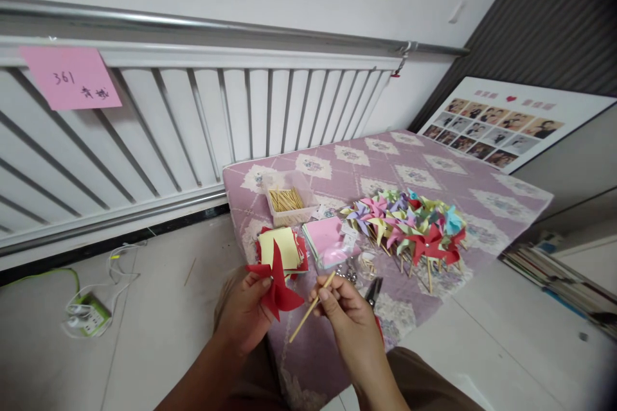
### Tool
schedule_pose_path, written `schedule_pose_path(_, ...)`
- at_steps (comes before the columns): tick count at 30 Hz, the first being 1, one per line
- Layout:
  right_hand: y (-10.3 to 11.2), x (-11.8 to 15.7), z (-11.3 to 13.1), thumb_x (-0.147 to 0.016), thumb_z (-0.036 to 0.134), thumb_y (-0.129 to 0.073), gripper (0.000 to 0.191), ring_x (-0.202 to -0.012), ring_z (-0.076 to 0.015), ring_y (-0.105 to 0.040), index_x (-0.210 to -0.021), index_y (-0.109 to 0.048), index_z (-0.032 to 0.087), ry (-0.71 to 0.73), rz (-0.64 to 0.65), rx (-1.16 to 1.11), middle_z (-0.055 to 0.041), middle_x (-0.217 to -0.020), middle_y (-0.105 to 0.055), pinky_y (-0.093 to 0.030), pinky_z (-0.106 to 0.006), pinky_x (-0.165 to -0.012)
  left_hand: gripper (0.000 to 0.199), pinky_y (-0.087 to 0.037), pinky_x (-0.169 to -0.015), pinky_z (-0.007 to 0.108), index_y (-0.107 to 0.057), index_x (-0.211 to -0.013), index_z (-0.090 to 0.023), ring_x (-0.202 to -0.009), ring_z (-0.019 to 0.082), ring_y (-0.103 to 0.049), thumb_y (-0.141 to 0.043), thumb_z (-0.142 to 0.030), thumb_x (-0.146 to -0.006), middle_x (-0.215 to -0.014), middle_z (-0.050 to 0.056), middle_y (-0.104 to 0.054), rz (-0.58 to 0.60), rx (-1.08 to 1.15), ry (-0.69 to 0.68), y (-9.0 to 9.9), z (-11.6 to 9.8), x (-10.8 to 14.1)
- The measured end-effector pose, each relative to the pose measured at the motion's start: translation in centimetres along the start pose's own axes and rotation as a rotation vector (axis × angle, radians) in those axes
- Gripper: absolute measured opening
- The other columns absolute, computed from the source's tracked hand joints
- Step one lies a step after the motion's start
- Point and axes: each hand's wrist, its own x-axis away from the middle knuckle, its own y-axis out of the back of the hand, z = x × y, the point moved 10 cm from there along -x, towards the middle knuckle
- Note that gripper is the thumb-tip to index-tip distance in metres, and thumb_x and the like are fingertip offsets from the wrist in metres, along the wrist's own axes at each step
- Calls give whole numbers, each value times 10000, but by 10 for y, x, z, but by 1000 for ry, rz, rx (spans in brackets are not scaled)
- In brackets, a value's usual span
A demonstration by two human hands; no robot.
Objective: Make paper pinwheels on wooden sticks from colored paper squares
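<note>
My left hand (250, 305) pinches a red paper pinwheel (279, 292) at its middle, with the folded blades spread out. In my right hand (344, 308) is a thin wooden stick (308, 316), held near its upper end and slanting down to the left. The stick and the pinwheel are apart. Just beyond my left hand lies a stack of cut paper squares (282, 247), yellow on top with red beneath. A pink paper pad (325, 236) is beside it. Black scissors (373, 291) are partly hidden behind my right hand.
A clear plastic box (289, 215) of wooden sticks stands behind the papers. Many finished pinwheels (409, 225) in several colours are piled at the right of the cloth-covered table (385, 160). A radiator (270, 109) runs along the wall; a power strip (89, 314) lies on the floor.
</note>
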Motion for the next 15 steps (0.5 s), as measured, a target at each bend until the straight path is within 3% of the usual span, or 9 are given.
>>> schedule_pose_path(15, -5, 2, -12, -778, 479, -699, 307, -653, -154, -568, -948, -679, 225, -38, 57, -26, -2, -722, -661, -467, -264, -612, 178, -508, -770, 268, -719, -909, -200, -801, 146, -655, -720, -166, -734, -894, 19, -745, 83, -43, 11, -10, 4, 5)
